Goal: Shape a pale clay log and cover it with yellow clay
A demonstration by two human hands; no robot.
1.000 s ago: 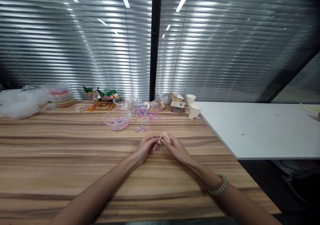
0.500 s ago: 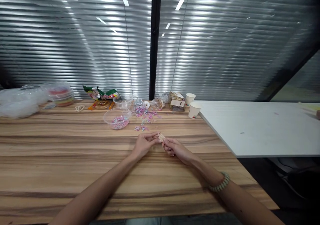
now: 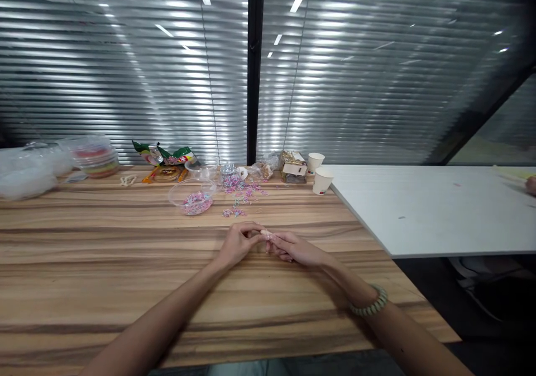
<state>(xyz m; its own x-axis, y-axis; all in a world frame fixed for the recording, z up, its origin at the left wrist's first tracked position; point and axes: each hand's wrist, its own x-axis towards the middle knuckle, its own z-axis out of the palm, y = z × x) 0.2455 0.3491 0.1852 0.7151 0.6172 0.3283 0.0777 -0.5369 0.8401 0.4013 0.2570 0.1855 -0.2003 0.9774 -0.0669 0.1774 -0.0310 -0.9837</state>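
A single head-worn camera gives the view, looking from above the near edge of the table (image 3: pixel 125 292), forward and down. Both forearms come in from the bottom edge, so the left hand (image 3: pixel 237 246) and right hand (image 3: pixel 298 249) sit just below the middle, far enough off to look small. The lens takes in a wide sweep: bag (image 3: pixel 27 172) at the left edge, white table (image 3: pixel 439 208) at the right. Straight ahead, beyond the table's far edge, it faces the blinds (image 3: pixel 167 86), which fill the upper part, with the dark post (image 3: pixel 253 75) running nearly upright close to centre.
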